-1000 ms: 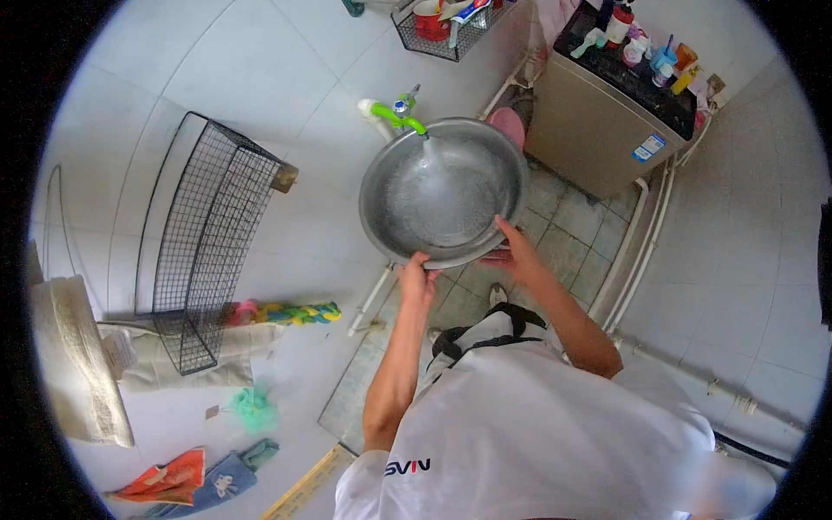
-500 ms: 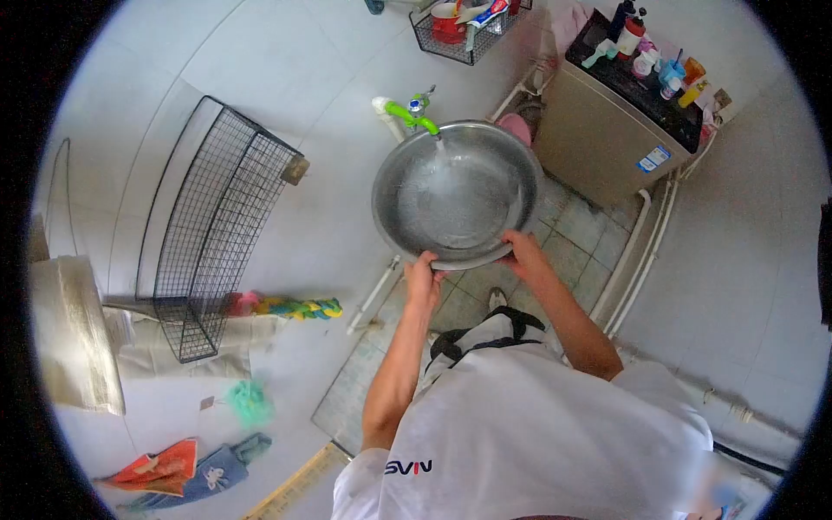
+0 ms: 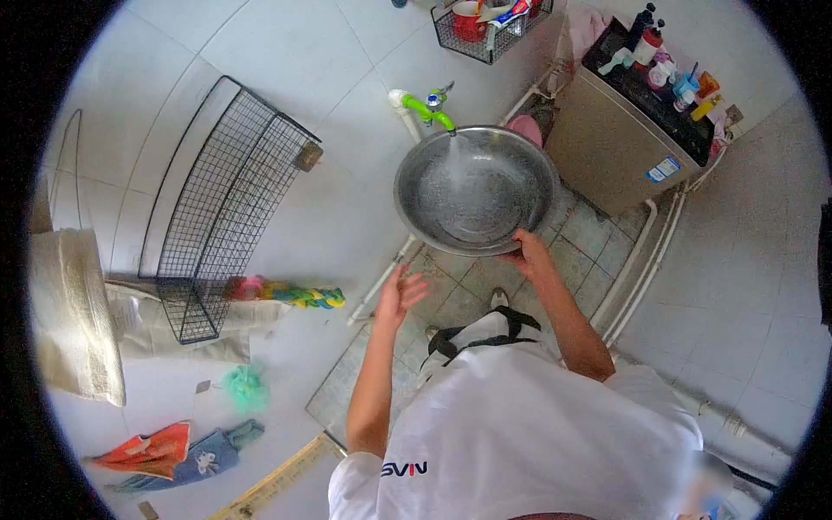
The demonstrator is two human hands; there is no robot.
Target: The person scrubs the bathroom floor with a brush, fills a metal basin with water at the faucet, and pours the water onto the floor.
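Observation:
A large metal basin [image 3: 503, 208] is under a green faucet [image 3: 433, 113], and water runs from the spout into it. My right hand [image 3: 530, 253] grips the basin's near rim at the right, fingers curled beneath it. Off the basin, to its lower left, my left hand [image 3: 401, 296] is open with the fingers apart and nothing in it. What supports the basin from below is hidden.
A black wire rack [image 3: 225, 199] hangs on the left wall, with a smaller wire basket [image 3: 494, 35] above the faucet. Right of the basin stands a washing machine [image 3: 637, 143] topped with several bottles. White pipes [image 3: 646, 269] run along the right wall.
My left hand has let go of the basin's near rim and moved left, opening. The right hand stays on the rim. Water still runs, and the view has shifted slightly.

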